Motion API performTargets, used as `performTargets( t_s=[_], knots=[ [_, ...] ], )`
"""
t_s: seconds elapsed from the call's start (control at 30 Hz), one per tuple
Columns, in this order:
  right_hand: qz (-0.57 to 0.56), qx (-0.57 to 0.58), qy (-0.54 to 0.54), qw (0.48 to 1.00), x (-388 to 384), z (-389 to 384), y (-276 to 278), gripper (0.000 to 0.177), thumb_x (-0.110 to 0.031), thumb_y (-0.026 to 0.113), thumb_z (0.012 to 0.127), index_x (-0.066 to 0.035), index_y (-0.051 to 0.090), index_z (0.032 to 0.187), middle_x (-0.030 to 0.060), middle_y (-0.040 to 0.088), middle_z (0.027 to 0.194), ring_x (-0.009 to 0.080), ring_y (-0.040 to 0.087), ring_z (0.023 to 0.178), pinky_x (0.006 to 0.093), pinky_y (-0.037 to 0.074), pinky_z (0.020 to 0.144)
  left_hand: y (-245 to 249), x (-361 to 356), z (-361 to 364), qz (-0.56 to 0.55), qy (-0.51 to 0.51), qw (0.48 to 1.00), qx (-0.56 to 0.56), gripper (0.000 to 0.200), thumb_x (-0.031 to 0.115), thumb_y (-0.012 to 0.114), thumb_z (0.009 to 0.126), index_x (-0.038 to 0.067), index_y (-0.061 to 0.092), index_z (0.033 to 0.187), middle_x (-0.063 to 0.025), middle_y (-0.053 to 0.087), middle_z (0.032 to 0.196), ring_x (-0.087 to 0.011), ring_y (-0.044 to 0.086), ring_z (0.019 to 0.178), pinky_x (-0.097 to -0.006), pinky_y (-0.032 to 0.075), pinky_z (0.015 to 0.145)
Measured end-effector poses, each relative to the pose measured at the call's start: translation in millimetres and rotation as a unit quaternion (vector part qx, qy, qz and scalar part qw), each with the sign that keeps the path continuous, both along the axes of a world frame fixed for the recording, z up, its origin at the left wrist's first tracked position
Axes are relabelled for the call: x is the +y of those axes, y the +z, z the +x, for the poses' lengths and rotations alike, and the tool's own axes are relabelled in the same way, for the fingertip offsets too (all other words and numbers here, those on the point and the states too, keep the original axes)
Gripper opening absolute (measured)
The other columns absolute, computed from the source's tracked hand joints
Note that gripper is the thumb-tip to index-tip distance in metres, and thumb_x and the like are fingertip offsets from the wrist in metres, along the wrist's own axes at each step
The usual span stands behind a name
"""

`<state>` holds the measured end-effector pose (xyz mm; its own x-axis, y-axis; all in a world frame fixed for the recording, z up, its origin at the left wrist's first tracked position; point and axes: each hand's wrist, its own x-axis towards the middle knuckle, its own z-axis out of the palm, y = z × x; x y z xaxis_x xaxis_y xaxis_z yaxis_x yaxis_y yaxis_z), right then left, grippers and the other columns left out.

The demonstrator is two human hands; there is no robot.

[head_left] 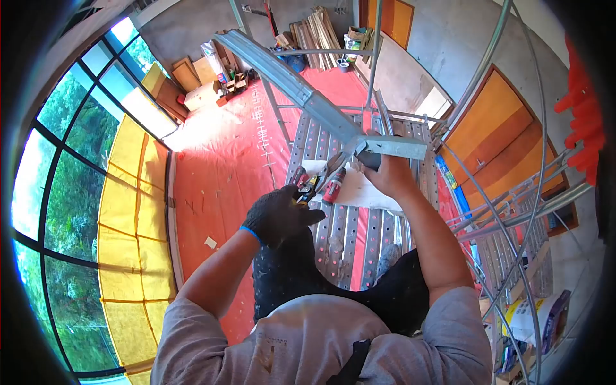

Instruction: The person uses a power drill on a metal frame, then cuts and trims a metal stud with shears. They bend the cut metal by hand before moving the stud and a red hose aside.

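Head view, looking down from a scaffold. Nearest the camera is a grey shirt (308, 340).

The left hand (279, 215), in a black glove, is closed round the handles of the snips (307, 186). Their red and yellow grips project from the fist toward the channel (321, 106). The right hand (388, 172), bare, is clenched on the channel's near end, fingers wrapped about it.

The channel, a grey steel section, runs from the right hand up and away to the left, above the platform (340, 237). Its near end lies just right of the snips. Whether the blades touch it cannot be told. The two hands are near each other but apart.

Below the hands, the perforated platform bears a white sheet (362, 192) and a red tool (333, 185). Rails (513, 199) stand to the right.

Farther down lies the red floor (218, 167), with a yellow-covered window (128, 192) at left. Farthest away, timber (317, 32) is stacked at the wall, and orange doors (494, 128) are at right.
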<state>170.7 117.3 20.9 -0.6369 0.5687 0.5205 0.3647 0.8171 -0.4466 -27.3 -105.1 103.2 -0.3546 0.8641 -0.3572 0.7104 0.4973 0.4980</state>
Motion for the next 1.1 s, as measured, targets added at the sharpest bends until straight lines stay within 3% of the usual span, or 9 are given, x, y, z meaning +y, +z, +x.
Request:
performTargets(
  t_s=[0.1, 0.3, 0.5, 0.7, 0.9, 1.1],
  knots=[
    [-0.023, -0.026, 0.000, 0.999, -6, -1, 11, 0.080, -0.017, 0.078, 0.077, -0.011, 0.043, 0.149, 0.0249, 0.061, 0.129, 0.0446, 0.061, 0.114, 0.0492, 0.052, 0.095, 1, 5, 0, 0.011, -0.005, 1.000, 0.006, 0.073, 0.060, 0.079, 0.074, 0.006, 0.065, 0.122, -0.0196, 0.071, 0.111, -0.0364, 0.069, 0.103, -0.0448, 0.053, 0.091],
    [-0.087, -0.027, -0.003, 0.996, -11, -6, 4, 0.078, -0.018, 0.079, 0.076, -0.009, 0.045, 0.145, 0.0243, 0.061, 0.127, 0.0433, 0.062, 0.114, 0.0492, 0.052, 0.096, -9, 5, 8, 0.082, 0.013, 0.985, 0.154, 0.074, 0.056, 0.083, 0.069, 0.008, 0.065, 0.123, -0.0215, 0.070, 0.111, -0.0391, 0.068, 0.103, -0.0477, 0.053, 0.088],
    [-0.104, 0.003, 0.005, 0.995, -7, -14, -12, 0.068, -0.023, 0.079, 0.075, -0.004, 0.051, 0.134, 0.0251, 0.063, 0.122, 0.0440, 0.063, 0.109, 0.0484, 0.052, 0.094, -17, 8, 5, 0.125, 0.015, 0.985, 0.119, 0.072, 0.054, 0.084, 0.069, 0.009, 0.065, 0.121, -0.0224, 0.069, 0.105, -0.0407, 0.067, 0.099, -0.0493, 0.053, 0.086],
    [-0.118, -0.006, 0.004, 0.993, -7, -13, -8, 0.066, -0.026, 0.077, 0.075, -0.001, 0.052, 0.131, 0.0264, 0.063, 0.121, 0.0443, 0.063, 0.108, 0.0481, 0.052, 0.095, -8, 15, -4, 0.141, -0.050, 0.954, 0.261, 0.066, 0.046, 0.085, 0.068, 0.012, 0.065, 0.121, -0.0212, 0.068, 0.096, -0.0407, 0.067, 0.095, -0.0507, 0.052, 0.081],
    [-0.111, -0.048, -0.034, 0.992, -8, -16, -9, 0.070, -0.025, 0.077, 0.077, -0.002, 0.049, 0.136, 0.0244, 0.060, 0.129, 0.0419, 0.061, 0.116, 0.0479, 0.051, 0.098, -20, 24, -16, 0.139, -0.067, 0.968, 0.200, 0.063, 0.041, 0.084, 0.069, 0.011, 0.065, 0.122, -0.0213, 0.067, 0.090, -0.0424, 0.067, 0.088, -0.0516, 0.053, 0.078],
    [-0.077, -0.032, -0.059, 0.995, -3, -13, -10, 0.069, -0.023, 0.075, 0.078, -0.002, 0.047, 0.137, 0.0242, 0.058, 0.132, 0.0412, 0.061, 0.117, 0.0492, 0.053, 0.096, -23, 37, -18, 0.130, -0.066, 0.979, 0.143, 0.052, 0.040, 0.082, 0.073, 0.009, 0.068, 0.113, -0.0200, 0.072, 0.097, -0.0400, 0.070, 0.091, -0.0492, 0.055, 0.080]
  ],
)
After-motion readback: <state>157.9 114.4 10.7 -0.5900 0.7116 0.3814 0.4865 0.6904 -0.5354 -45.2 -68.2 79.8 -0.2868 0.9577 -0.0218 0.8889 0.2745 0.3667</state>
